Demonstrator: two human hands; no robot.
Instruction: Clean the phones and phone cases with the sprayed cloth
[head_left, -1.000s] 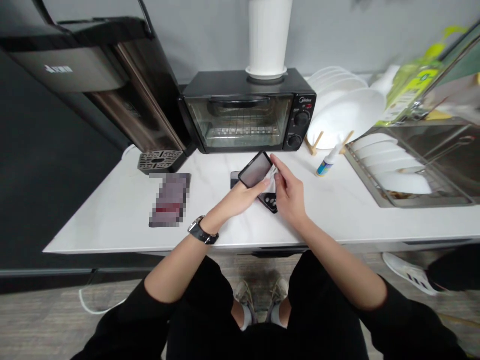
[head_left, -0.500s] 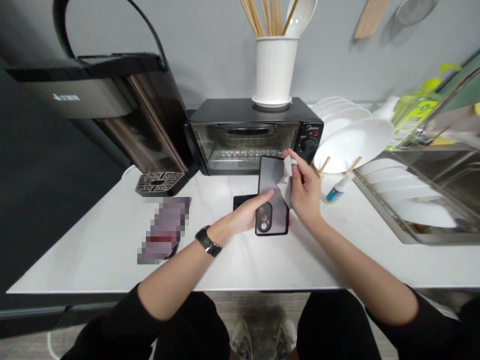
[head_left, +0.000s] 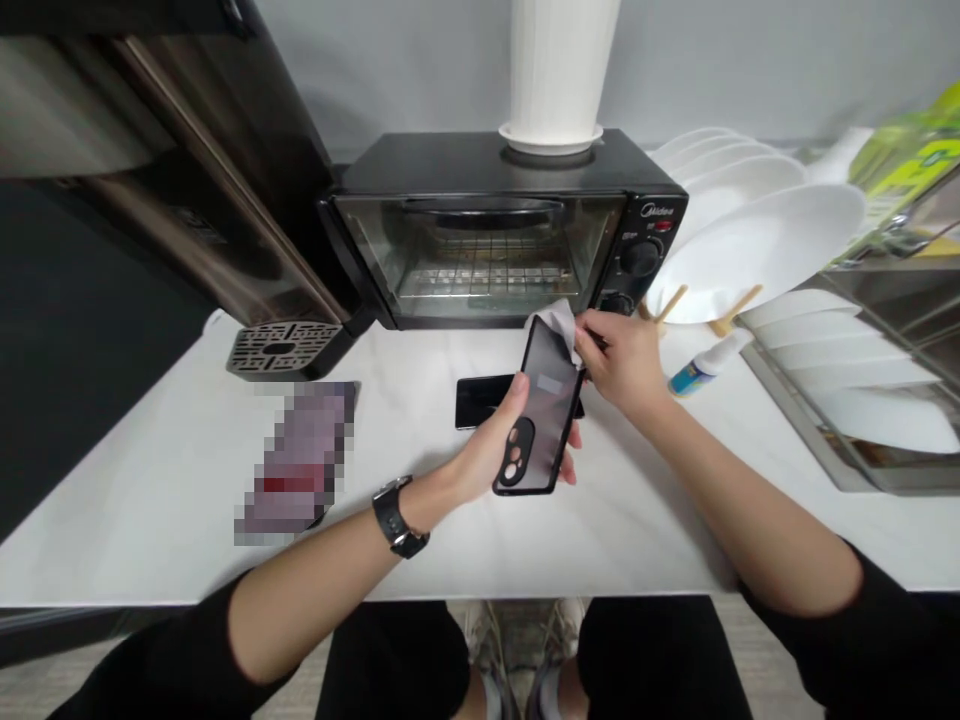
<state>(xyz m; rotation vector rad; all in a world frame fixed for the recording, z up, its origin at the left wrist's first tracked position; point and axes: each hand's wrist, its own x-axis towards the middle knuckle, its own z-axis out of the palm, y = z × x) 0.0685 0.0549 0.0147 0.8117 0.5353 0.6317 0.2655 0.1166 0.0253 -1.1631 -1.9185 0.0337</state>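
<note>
My left hand (head_left: 487, 440) grips a phone case (head_left: 546, 405) with a black rim and a greyish, see-through back. Its thumb lies on the left edge, and the other fingers pass underneath; skin shows through the camera holes. At the case's upper right corner, my right hand (head_left: 619, 355) pinches a white wipe (head_left: 556, 322) that folds over the top edge. Behind the case a black phone (head_left: 476, 402) lies flat on the counter, partly covered. To the right of my right hand stands a small spray bottle (head_left: 694, 376) with a blue label.
A toaster oven (head_left: 480, 165) stands at the back with a white pot (head_left: 562, 75) on top. On the left are a drinks machine (head_left: 285, 345) and a flat, pixelated item (head_left: 296, 450). White plates (head_left: 757, 250) and a metal sink rack (head_left: 795, 430) occupy the right.
The case has tilted, its top leaning right. My right hand and the wipe have shifted from its right side to the top corner. The view has moved closer and lower.
</note>
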